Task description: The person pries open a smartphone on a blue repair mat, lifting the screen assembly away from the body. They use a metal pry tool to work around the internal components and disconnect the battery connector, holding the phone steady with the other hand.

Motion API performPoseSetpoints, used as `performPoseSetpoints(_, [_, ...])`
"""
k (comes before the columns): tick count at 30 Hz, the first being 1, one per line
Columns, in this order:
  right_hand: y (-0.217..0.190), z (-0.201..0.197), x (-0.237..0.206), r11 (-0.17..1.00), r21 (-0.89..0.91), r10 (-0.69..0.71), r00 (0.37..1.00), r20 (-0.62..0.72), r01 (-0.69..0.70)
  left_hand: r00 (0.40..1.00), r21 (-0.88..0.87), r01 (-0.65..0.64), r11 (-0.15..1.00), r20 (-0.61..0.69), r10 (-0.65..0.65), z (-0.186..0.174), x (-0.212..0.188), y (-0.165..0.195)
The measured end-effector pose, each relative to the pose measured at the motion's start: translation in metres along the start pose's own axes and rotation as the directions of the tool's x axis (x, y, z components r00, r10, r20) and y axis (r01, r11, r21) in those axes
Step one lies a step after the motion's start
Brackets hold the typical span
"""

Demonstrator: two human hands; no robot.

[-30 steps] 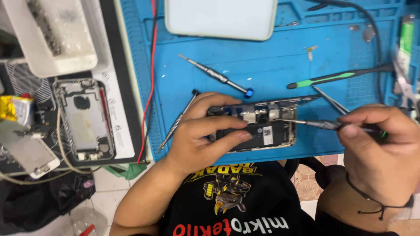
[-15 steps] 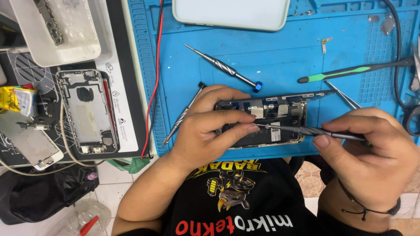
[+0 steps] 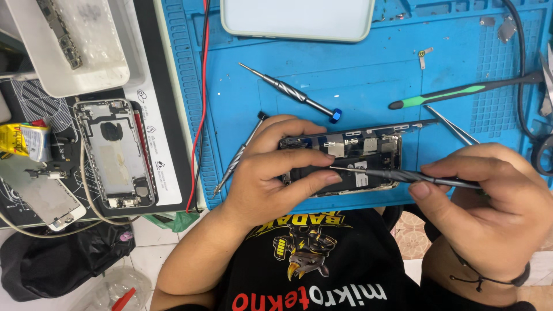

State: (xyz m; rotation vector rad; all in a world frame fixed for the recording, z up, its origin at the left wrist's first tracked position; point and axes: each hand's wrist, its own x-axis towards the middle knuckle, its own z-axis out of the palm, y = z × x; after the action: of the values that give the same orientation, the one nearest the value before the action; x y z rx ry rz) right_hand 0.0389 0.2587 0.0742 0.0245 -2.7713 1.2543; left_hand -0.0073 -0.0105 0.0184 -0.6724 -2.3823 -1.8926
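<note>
An opened phone [image 3: 357,152] with its insides exposed lies on the blue work mat [image 3: 357,75], near the mat's front edge. My left hand [image 3: 276,170] grips the phone's left end, thumb and fingers wrapped over it. My right hand [image 3: 489,201] holds a thin dark screwdriver [image 3: 403,174] like a pen. Its tip rests on the phone's lower middle, close to my left fingertips.
On the mat lie a blue-capped screwdriver [image 3: 291,92], another screwdriver [image 3: 239,155], a green-handled tool [image 3: 461,92], tweezers [image 3: 452,126] and a pale phone [image 3: 296,17] at the back. Left of the mat are a stripped phone frame [image 3: 115,152], a white tray [image 3: 69,46] and red and black wires [image 3: 199,103].
My right hand has lowered and shifted slightly left, bringing the screwdriver tip from the phone's right end onto its lower middle. My left hand stays on the phone.
</note>
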Motion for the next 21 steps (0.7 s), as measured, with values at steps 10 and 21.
performPoseSetpoints(10, [0.0067,0.0006,-0.0051,0.997,0.074,0.002,1.000,0.006,-0.003,1.000,0.018,-0.017,1.000,-0.001,0.017,0.0002,-0.0018,-0.0017])
performPoseSetpoints(21, [0.0040,0.0015,-0.0031,0.993,0.075,0.089,0.996,-0.004,-0.089,1.000,-0.011,-0.025,1.000,0.004,0.025,0.0007,-0.0021,-0.0055])
